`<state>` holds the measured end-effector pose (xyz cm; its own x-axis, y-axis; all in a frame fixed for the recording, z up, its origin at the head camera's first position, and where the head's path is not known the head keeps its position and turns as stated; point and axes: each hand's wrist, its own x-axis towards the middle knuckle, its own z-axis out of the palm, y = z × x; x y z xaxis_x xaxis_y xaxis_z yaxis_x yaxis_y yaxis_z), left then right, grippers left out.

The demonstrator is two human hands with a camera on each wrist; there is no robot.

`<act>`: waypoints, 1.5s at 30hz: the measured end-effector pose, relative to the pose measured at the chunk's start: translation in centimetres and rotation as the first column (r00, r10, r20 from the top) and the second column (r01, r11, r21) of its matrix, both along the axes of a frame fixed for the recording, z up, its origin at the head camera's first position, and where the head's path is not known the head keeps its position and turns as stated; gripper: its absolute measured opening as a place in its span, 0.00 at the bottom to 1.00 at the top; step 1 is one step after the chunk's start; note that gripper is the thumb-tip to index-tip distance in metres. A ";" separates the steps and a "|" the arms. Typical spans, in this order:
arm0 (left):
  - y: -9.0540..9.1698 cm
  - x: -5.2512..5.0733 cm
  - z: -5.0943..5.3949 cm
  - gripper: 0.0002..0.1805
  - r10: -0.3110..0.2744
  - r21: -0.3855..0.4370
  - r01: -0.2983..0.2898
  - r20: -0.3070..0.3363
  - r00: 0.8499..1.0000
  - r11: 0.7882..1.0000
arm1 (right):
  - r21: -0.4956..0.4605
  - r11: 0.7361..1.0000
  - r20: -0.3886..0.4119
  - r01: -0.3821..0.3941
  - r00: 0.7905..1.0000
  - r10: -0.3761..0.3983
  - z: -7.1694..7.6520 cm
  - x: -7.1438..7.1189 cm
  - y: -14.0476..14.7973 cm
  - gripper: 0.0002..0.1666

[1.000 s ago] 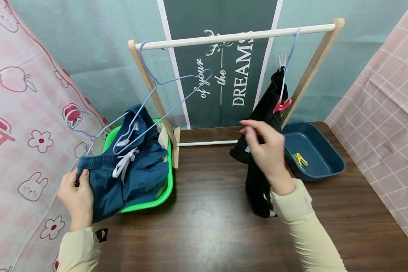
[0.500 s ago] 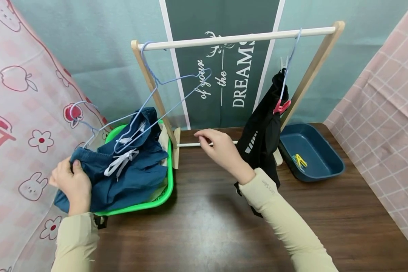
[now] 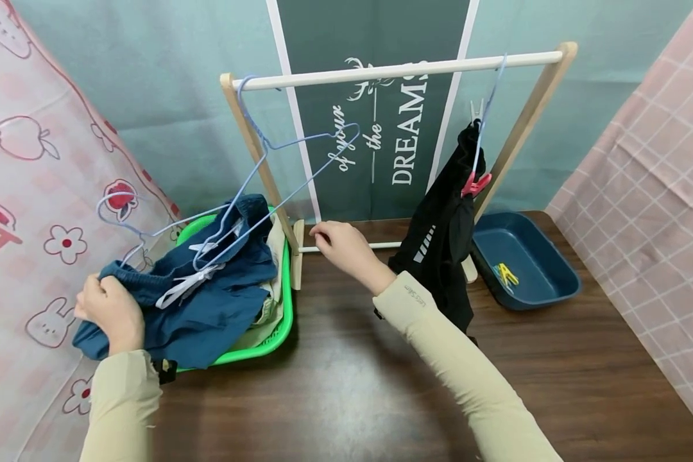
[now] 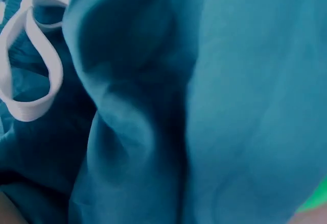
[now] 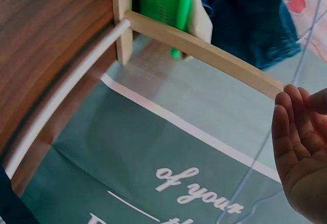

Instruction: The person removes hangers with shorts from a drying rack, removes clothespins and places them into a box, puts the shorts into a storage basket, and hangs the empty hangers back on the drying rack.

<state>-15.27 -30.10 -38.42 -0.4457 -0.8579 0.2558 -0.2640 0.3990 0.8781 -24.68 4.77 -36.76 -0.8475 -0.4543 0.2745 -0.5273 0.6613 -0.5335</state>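
My left hand (image 3: 112, 314) grips the waistband of blue drawstring shorts (image 3: 208, 321) at the left, over a green basket (image 3: 289, 314). A light blue wire hanger (image 3: 141, 234) sticks up out of the waistband; its lower part is hidden in the cloth. The left wrist view is filled by the shorts' blue cloth (image 4: 250, 91) and a white drawstring (image 4: 38, 104). My right hand (image 3: 349, 253), fingers loosely bent and holding nothing, is in the air right of the basket. A second blue hanger (image 3: 303, 189) hangs bare from the rack's left end, in front of the shorts.
The rack's white rail (image 3: 381, 72) spans wooden posts. At its right, black trousers (image 3: 439, 237) hang from a hanger with a red clothespin (image 3: 475, 185). A dark blue tub (image 3: 545, 256) beside them holds a yellow clothespin (image 3: 508, 274). More pale clothing (image 3: 274, 276) lies in the basket.
My right hand has moved left from beside the black trousers toward the basket. My left hand has shifted left and slightly down with the shorts, and the hanger in them has tilted lower.
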 end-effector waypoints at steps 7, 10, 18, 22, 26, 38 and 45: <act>-0.5 0.7 -0.2 0.18 0.023 0.035 -0.022 -0.027 0.999 0.999 | 0.009 0.999 0.063 -0.038 0.997 0.037 -1.1 -1.2 -1.8 0.17; -0.4 0.9 -0.3 0.19 0.014 0.020 -0.013 -0.066 0.998 1.000 | 0.033 0.997 0.084 -0.068 0.994 0.065 -1.3 -1.7 -3.1 0.20; 0.1 1.1 -1.2 0.22 -0.071 -0.097 0.053 -0.190 0.979 0.994 | 0.135 0.986 0.034 -0.098 0.995 0.094 -1.7 -2.1 -6.0 0.25; 0.4 1.1 -1.1 0.22 -0.106 -0.102 0.090 -0.168 0.980 0.991 | 0.140 0.982 0.008 -0.129 0.992 0.129 -1.7 -1.7 -6.6 0.28; 0.7 1.1 -0.9 0.18 -0.132 -0.152 0.111 -0.132 0.982 0.982 | 0.157 0.977 0.029 -0.144 0.990 0.141 -2.2 -1.8 -6.6 0.26; 1.9 1.2 -1.9 0.20 -0.375 -0.632 0.373 0.139 0.917 0.679 | 0.202 0.979 0.009 0.013 1.000 -0.015 -3.8 -2.2 -6.0 0.14; 1.7 1.4 -2.0 0.18 -0.298 -0.553 0.334 0.157 0.942 0.763 | 0.059 0.989 0.144 0.138 0.979 -0.146 -4.2 -3.0 -5.0 0.11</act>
<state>-13.91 -28.43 -40.45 -0.6945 -0.3754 0.6138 -0.0761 0.8867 0.4561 -27.73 -0.23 -41.00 -0.9339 -0.3362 0.1221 -0.3440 0.7508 -0.5638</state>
